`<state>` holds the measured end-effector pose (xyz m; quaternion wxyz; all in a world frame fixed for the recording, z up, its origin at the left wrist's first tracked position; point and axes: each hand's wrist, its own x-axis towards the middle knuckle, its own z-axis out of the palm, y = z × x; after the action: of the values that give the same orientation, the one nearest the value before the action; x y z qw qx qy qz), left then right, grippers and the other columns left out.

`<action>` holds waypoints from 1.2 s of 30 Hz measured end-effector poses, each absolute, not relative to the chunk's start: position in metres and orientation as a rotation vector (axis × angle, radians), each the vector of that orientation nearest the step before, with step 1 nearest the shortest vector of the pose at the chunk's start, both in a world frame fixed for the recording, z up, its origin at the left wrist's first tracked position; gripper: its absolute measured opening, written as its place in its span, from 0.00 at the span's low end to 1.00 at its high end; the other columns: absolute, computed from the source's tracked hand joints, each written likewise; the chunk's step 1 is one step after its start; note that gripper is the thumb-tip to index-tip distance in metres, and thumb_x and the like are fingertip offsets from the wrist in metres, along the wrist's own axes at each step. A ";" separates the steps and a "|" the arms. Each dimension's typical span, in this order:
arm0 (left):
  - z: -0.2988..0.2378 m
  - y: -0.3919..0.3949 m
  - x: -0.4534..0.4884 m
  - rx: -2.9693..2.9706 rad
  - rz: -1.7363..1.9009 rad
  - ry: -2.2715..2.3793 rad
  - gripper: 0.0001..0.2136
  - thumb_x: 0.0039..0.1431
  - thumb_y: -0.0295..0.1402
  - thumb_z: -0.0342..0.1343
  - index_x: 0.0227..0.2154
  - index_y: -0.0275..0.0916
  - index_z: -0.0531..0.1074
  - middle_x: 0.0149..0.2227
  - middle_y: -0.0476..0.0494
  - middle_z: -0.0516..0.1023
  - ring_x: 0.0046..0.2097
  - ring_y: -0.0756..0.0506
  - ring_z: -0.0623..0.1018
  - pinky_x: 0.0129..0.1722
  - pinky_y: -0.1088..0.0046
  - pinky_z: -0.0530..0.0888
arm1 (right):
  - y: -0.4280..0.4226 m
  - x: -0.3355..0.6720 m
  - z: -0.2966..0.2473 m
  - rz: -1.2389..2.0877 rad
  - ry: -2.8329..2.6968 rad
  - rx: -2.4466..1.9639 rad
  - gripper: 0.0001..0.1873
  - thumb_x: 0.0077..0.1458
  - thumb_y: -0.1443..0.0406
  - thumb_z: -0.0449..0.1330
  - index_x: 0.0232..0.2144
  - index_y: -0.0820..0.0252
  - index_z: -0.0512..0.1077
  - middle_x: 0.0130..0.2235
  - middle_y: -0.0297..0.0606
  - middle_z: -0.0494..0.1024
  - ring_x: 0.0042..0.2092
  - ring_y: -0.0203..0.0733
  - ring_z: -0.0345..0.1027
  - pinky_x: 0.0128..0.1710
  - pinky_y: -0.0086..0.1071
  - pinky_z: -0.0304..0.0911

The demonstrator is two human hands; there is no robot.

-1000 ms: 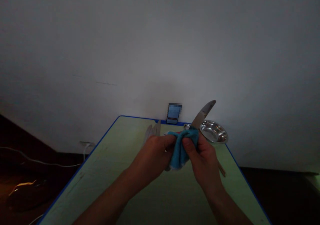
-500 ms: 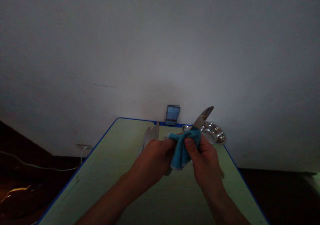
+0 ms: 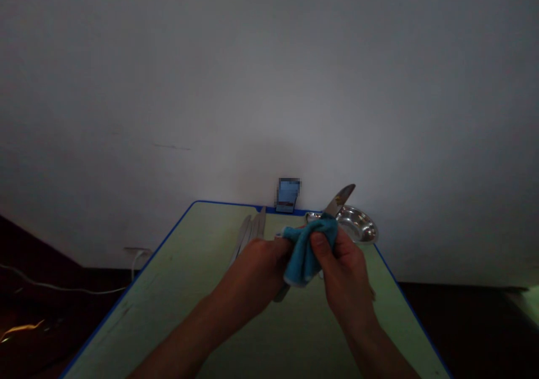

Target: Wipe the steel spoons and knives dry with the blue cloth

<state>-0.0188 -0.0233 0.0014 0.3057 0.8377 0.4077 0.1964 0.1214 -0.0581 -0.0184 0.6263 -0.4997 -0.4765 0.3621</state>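
A table knife [image 3: 340, 200] slants up to the right in front of me, its rounded blade tip showing above a blue cloth [image 3: 301, 261]. My left hand [image 3: 263, 264] is closed around the knife's handle, whose end pokes out below the fist. With thumb on top and fingers behind, my right hand [image 3: 343, 264] pinches the cloth around the blade. The cloth hides the middle of the knife.
Several more knives [image 3: 249, 234] lie side by side on the pale table [image 3: 177, 289], left of the cloth. A shiny metal bowl [image 3: 357, 224] stands at the back right. Against the wall leans a phone [image 3: 288, 195], its screen blurred.
The knife has drawn back slightly down and left, in step with a small shift of the whole view. Both hands keep their grip.
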 end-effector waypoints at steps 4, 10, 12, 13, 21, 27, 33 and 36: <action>0.003 -0.024 -0.018 2.230 0.485 1.079 0.08 0.54 0.29 0.48 0.27 0.36 0.73 0.28 0.44 0.79 0.30 0.46 0.78 0.28 0.76 0.68 | -0.059 0.123 -0.018 0.822 -1.089 -1.146 0.12 0.52 0.55 0.59 0.30 0.57 0.72 0.26 0.30 0.73 0.28 0.34 0.65 0.26 0.25 0.64; 0.002 -0.025 -0.016 2.249 0.476 1.054 0.08 0.55 0.29 0.48 0.30 0.37 0.73 0.30 0.44 0.80 0.32 0.45 0.78 0.31 0.75 0.69 | -0.059 0.127 -0.016 0.805 -1.071 -1.118 0.11 0.52 0.56 0.59 0.31 0.57 0.72 0.27 0.31 0.76 0.29 0.35 0.68 0.27 0.26 0.66; 0.002 -0.026 -0.015 2.258 0.468 1.041 0.08 0.54 0.29 0.49 0.30 0.37 0.73 0.30 0.44 0.80 0.32 0.45 0.79 0.31 0.75 0.69 | -0.059 0.127 -0.015 0.823 -1.069 -1.086 0.10 0.53 0.56 0.59 0.32 0.56 0.72 0.29 0.31 0.77 0.30 0.35 0.70 0.28 0.27 0.67; 0.003 -0.026 -0.014 2.262 0.463 1.036 0.07 0.54 0.29 0.49 0.30 0.37 0.73 0.30 0.44 0.80 0.32 0.45 0.79 0.31 0.75 0.69 | -0.059 0.128 -0.015 0.834 -1.066 -1.072 0.10 0.53 0.56 0.59 0.32 0.56 0.72 0.30 0.31 0.78 0.30 0.35 0.71 0.29 0.28 0.68; 0.004 -0.027 -0.013 2.291 0.417 0.992 0.08 0.56 0.30 0.48 0.34 0.38 0.72 0.34 0.45 0.80 0.33 0.46 0.79 0.31 0.77 0.69 | -0.060 0.130 -0.014 0.881 -1.041 -1.048 0.10 0.53 0.56 0.58 0.32 0.56 0.72 0.31 0.33 0.79 0.31 0.37 0.73 0.29 0.29 0.69; 0.001 -0.026 -0.015 2.238 0.413 0.926 0.08 0.56 0.31 0.50 0.34 0.39 0.73 0.35 0.48 0.80 0.35 0.47 0.78 0.33 0.78 0.69 | -0.060 0.130 -0.013 0.899 -1.016 -1.051 0.12 0.53 0.55 0.58 0.32 0.56 0.72 0.31 0.34 0.80 0.31 0.39 0.74 0.28 0.30 0.70; -0.001 -0.025 -0.014 2.162 0.448 0.861 0.06 0.55 0.30 0.52 0.33 0.40 0.74 0.34 0.51 0.79 0.34 0.49 0.77 0.33 0.79 0.67 | -0.058 0.134 -0.013 0.873 -1.002 -1.065 0.12 0.53 0.55 0.59 0.33 0.56 0.73 0.31 0.34 0.80 0.32 0.39 0.74 0.29 0.30 0.70; 0.001 -0.024 -0.013 2.175 0.391 0.891 0.06 0.54 0.30 0.52 0.32 0.39 0.73 0.31 0.50 0.78 0.32 0.50 0.76 0.32 0.79 0.66 | -0.058 0.136 -0.013 0.896 -0.984 -1.035 0.12 0.53 0.56 0.59 0.34 0.57 0.73 0.31 0.34 0.80 0.31 0.38 0.74 0.28 0.30 0.70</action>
<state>-0.0132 -0.0241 0.0006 0.3705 0.8478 0.3474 0.1525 0.1360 -0.0578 -0.0132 0.6653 -0.4584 -0.4356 0.3969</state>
